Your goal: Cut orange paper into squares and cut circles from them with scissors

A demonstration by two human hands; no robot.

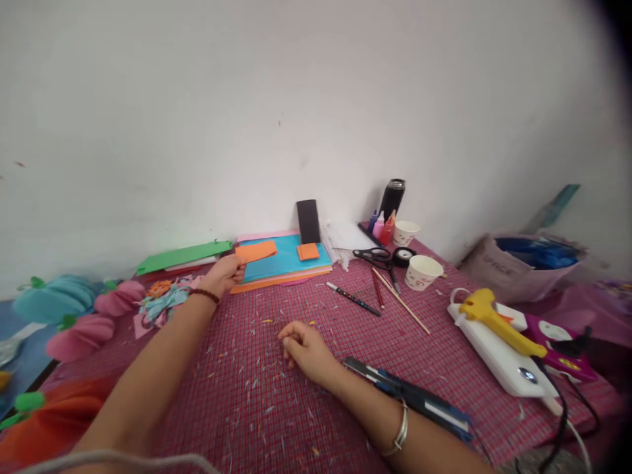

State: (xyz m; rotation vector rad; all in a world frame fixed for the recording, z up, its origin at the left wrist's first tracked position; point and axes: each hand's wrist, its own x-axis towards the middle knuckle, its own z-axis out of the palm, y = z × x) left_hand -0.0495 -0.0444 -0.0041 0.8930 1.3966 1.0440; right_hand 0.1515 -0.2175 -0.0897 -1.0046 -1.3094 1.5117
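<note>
My left hand [228,271] reaches to the far left of the table, fingers closed on one end of an orange paper strip [257,251]. The strip lies above a stack of coloured sheets with a blue sheet [266,266] on top. Beside that hand are a green paper strip [185,257] and a heap of paper scraps [165,299]. My right hand [305,349] is over the middle of the checked tablecloth [247,395], fingers loosely bent and apart, nothing seen in them. A dark blue hair straightener [409,395] lies by my right forearm.
Paper pumpkins [81,337] stand at the left. Scissors [374,255], a marker [353,299], wooden sticks [402,301], paper cups [423,271], glue bottles [388,230] and a black flask [394,199] are at the back right. A yellow glue gun [501,322] rests on a white box [498,355], with cables nearby.
</note>
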